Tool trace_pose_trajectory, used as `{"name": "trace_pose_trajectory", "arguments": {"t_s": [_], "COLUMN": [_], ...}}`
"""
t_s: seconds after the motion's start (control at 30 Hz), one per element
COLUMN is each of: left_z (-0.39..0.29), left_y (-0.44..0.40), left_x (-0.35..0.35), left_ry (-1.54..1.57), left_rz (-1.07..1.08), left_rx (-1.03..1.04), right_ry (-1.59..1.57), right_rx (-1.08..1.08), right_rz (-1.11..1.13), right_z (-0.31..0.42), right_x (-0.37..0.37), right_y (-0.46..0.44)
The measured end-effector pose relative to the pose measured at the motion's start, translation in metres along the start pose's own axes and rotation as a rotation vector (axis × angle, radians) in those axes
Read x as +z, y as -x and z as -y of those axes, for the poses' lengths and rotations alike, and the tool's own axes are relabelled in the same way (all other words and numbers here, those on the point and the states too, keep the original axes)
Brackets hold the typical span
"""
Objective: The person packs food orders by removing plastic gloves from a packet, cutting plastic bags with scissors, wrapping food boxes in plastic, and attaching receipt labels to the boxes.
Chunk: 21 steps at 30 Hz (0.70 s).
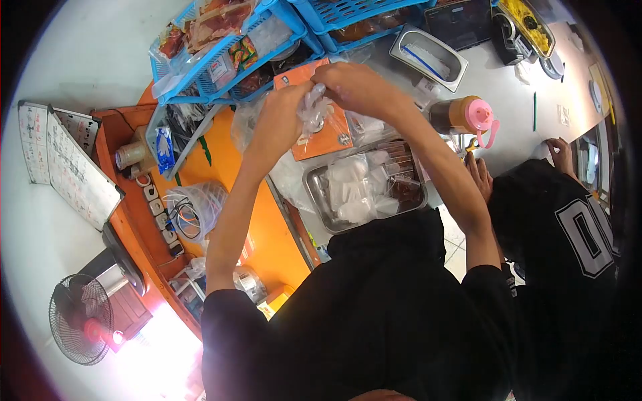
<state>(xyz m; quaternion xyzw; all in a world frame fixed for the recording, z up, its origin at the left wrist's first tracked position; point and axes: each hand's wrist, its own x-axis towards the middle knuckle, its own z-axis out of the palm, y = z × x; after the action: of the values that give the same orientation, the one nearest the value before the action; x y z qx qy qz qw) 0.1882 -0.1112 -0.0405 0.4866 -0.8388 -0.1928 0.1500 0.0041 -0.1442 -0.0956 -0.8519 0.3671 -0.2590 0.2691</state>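
Observation:
A crumpled clear plastic bag (314, 112) is bunched between my two hands, above an orange box (306, 148). My left hand (281, 110) is closed on the bag's left side. From the right, my right hand (344, 83) grips the bag's upper part, its fingertips close to those of the left. Whatever the bag may hold is too blurred to make out. Nearer my body, a metal tray (319, 215) contains several clear packets (354, 190), some with white contents and some with dark contents.
Blue baskets (267, 23) with packaged food stand at the back. On the right are a metal container (399, 48), a bottle with a pink lid (461, 115), and another person in black (542, 207), hands at the counter. A fan (80, 319) is at lower left.

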Motion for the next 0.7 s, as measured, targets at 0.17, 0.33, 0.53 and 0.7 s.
{"name": "trace_pose_trajectory", "arguments": {"t_s": [0.17, 0.33, 0.53, 0.7], "left_z": [0.015, 0.030, 0.032, 0.018], "left_y": [-0.008, -0.015, -0.022, -0.013], "left_x": [0.002, 0.009, 0.016, 0.015], "left_ry": [0.218, 0.144, 0.728, 0.893], "left_rz": [-0.021, 0.092, 0.169, 0.040], "left_rx": [-0.214, -0.326, -0.500, -0.550], "right_ry": [-0.174, -0.248, -0.399, -0.407], "right_rx": [-0.057, -0.121, 0.031, 0.032], "right_rz": [-0.061, -0.163, -0.427, -0.620], "right_z": [-0.017, -0.031, -0.006, 0.032], "right_x": [0.010, 0.022, 0.022, 0.038], "right_y": [-0.003, 0.000, 0.013, 0.044]}}
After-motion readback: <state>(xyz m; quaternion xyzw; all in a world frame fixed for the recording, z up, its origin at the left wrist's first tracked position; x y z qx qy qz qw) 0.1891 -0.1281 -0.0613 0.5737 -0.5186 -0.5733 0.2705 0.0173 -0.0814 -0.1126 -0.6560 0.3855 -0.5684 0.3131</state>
